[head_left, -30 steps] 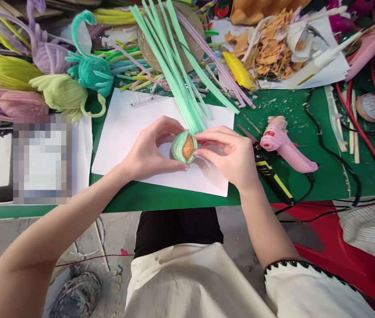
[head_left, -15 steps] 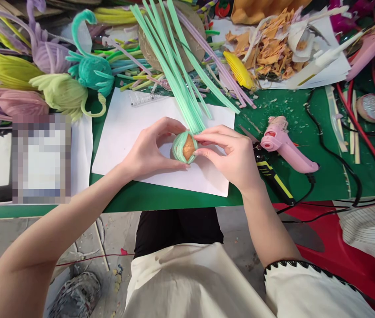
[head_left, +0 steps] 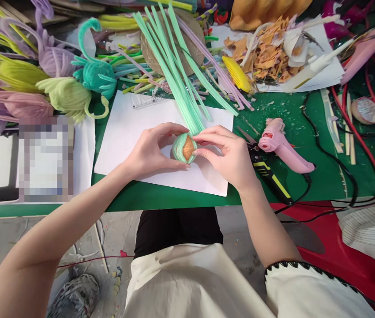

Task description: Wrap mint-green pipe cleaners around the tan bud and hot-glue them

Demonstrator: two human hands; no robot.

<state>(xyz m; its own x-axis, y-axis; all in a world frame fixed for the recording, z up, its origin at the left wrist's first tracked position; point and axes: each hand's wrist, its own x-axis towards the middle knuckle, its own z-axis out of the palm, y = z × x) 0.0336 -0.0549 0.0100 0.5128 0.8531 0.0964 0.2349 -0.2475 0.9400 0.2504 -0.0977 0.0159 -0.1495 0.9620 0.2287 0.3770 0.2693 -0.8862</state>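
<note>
Above a white sheet of paper (head_left: 124,132) I hold a small ball partly wrapped in mint-green pipe cleaners (head_left: 179,148); a bare brown patch (head_left: 188,149) of its core faces up. My left hand (head_left: 154,150) curves around its left side, thumb below and fingers above. With thumb and fingertips my right hand (head_left: 225,152) pinches at the ball's right edge; what lies under those fingertips is partly hidden. Just beyond the ball, a bundle of loose mint-green pipe cleaners (head_left: 174,75) lies across the paper.
Right of my hands lie a pink glue gun (head_left: 285,148) and black-and-yellow cutters (head_left: 270,174). Finished-looking fuzzy birds, one teal (head_left: 98,77), sit at the left behind a tablet-like device (head_left: 0,194). Brown scraps (head_left: 270,53), a yellow comb-like piece (head_left: 236,73) and cables (head_left: 373,163) crowd the back and right.
The view has shifted slightly, so the table items sit a little differently in frame. Both hands keep the same hold on the ball, with no clear movement.
</note>
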